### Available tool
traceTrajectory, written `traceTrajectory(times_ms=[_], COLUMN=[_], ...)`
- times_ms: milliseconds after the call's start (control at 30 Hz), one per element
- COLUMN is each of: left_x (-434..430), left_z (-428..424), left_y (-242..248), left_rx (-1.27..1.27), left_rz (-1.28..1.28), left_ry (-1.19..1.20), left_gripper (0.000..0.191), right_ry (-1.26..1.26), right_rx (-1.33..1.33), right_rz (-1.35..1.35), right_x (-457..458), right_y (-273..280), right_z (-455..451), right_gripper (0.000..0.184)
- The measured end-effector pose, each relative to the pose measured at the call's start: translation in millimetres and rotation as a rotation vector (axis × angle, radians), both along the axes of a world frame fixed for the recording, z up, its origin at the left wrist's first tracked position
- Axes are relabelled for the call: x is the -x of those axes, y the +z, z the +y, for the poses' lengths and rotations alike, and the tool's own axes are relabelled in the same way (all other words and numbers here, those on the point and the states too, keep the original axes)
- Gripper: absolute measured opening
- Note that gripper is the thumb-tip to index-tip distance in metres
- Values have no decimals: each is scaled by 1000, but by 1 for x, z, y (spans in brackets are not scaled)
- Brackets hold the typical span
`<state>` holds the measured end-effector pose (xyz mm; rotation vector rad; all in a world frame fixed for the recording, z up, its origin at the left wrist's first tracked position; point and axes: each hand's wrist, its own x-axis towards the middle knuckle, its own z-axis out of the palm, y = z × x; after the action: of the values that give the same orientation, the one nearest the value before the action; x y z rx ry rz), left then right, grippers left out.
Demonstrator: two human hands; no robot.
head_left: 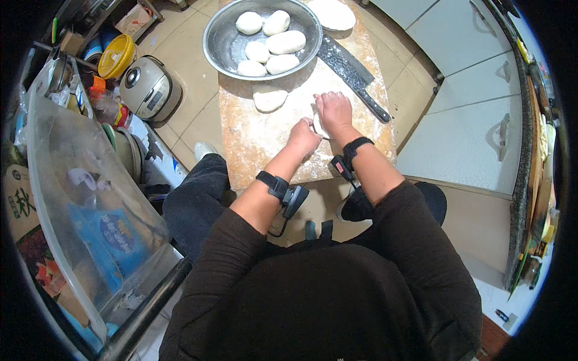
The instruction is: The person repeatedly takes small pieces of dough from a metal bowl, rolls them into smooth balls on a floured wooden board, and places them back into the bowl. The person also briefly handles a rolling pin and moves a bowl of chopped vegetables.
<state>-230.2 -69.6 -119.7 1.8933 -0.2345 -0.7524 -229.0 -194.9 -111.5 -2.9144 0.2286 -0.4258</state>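
A small piece of white dough (320,126) lies between my two hands on a floured wooden board (253,149). My left hand (305,136) has its fingers curled at the dough's left edge. Over its right side rests my right hand (335,112), fingers bent and pointing away from me; much of the dough is hidden under it. Another dough lump (269,98) sits on the board ahead and to the left. Behind it stands a metal bowl (216,47) with several rounded dough pieces (286,42) inside.
A cleaver (347,63) lies right of the bowl, its black handle (374,106) towards the board's right edge. A white floury plate or dish (333,14) is at the far end. On the left are a rice cooker (149,90) and a plastic bin (90,180); white cabinets (469,126) line the right.
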Motion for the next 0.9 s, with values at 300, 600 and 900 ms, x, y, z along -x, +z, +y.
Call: traceTrajectory(times_ms=[300,600,900], left_x=[11,21,2], left_z=[-5,2,-15], left_y=[4,3,-19], left_rx=[28,31,201], left_rz=[-541,-455,225], left_ry=[70,-5,152], left_gripper=[33,41,41], right_ry=[-363,-34,-135], right_rx=[-1659,-179,-235], right_rz=[31,-8,47], right_x=[16,40,0], right_y=[-6,1,-17], right_z=[-17,18,-5], right_gripper=[39,29,31])
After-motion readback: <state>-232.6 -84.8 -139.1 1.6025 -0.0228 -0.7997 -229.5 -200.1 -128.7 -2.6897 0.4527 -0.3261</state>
